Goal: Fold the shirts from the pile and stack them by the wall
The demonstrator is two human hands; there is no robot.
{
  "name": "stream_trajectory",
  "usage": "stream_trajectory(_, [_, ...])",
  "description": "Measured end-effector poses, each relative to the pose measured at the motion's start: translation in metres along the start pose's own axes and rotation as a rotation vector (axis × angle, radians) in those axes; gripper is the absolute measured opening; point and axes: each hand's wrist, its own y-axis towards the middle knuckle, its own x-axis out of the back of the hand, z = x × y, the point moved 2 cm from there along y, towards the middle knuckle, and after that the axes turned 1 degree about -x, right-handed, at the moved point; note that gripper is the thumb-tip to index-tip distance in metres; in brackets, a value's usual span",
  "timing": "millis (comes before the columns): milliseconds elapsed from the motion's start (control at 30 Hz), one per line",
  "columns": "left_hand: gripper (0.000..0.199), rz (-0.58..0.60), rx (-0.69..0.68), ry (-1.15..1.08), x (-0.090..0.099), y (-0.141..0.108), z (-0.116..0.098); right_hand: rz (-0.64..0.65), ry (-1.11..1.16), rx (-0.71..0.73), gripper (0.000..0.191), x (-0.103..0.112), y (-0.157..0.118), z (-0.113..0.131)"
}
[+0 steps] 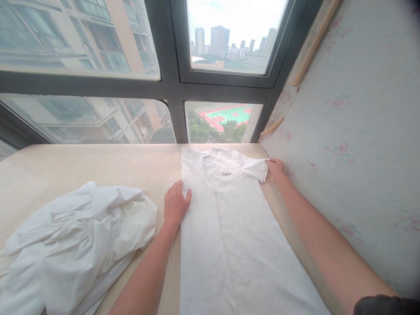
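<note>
A white short-sleeved shirt (226, 227) is nearly reaching the table's (46, 175) far edge, a gap separating it from crumpled cloth (82, 236) leftward. The right hand (276, 169) is pinching its right sleeve (257, 168); the left hand (176, 202), thumb spread, is touching its left edge.

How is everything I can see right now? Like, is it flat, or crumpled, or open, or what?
White shirt: spread out, lightly wrinkled
Sleeve: sticking out, its end held
Right hand: pinching the sleeve's end
Left hand: open, at the shirt's left edge
White cloth: crumpled in a heap
Window: looks shut
Wallpaper: peeling near the window
</note>
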Motion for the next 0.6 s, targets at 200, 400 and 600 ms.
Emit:
stream_trajectory(200, [0.041,-0.001,0.001,-0.003,0.0,0.0,0.0,-0.126,-0.156,0.171,0.034,-0.009,-0.01,0.045])
stream_trajectory(400, [0.042,-0.003,-0.001,-0.004,0.0,0.001,0.0,0.253,-0.145,0.478,0.039,-0.037,-0.063,0.072])
stream_trajectory(600, [0.041,-0.001,-0.006,0.006,0.0,0.001,0.001,0.192,-0.159,0.501,0.025,-0.022,-0.075,0.045])
